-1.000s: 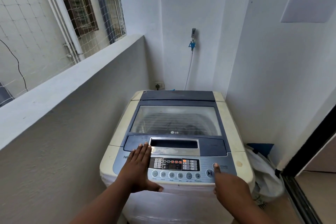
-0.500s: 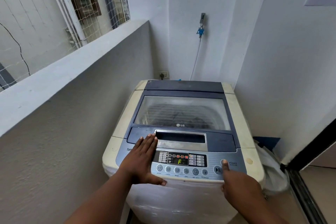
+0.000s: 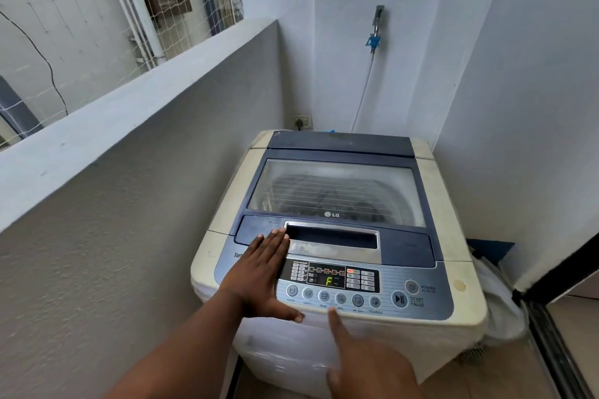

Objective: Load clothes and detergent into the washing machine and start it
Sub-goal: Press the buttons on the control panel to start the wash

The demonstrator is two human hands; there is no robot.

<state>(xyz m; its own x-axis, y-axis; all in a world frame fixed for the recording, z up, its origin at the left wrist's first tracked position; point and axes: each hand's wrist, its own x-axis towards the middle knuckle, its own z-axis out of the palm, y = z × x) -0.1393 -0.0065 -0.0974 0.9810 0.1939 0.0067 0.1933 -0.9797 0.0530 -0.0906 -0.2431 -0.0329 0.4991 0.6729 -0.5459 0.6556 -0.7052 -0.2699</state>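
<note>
A top-loading washing machine (image 3: 421, 321) stands in the corner with its glass lid (image 3: 337, 191) closed; dark contents show dimly through it. The control panel (image 3: 363, 282) is lit and its display shows "F". My left hand (image 3: 256, 275) rests flat on the left end of the panel, fingertips at the lid handle. My right hand (image 3: 366, 363) hovers at the front edge with its index finger straight, its tip just below the middle buttons. The power button (image 3: 411, 286) and the start/pause button (image 3: 399, 299) lie to the right of that finger. No detergent is in view.
A low grey wall (image 3: 129, 107) runs close along the machine's left side. A tap with a hose (image 3: 374, 39) and a socket (image 3: 303, 122) sit on the back wall. A white bag (image 3: 499, 301) lies on the right, beside a dark sliding-door frame (image 3: 551, 317).
My right hand has left the power button and moved left to the middle of the button row. The display now shows "F". My left hand has stayed put.
</note>
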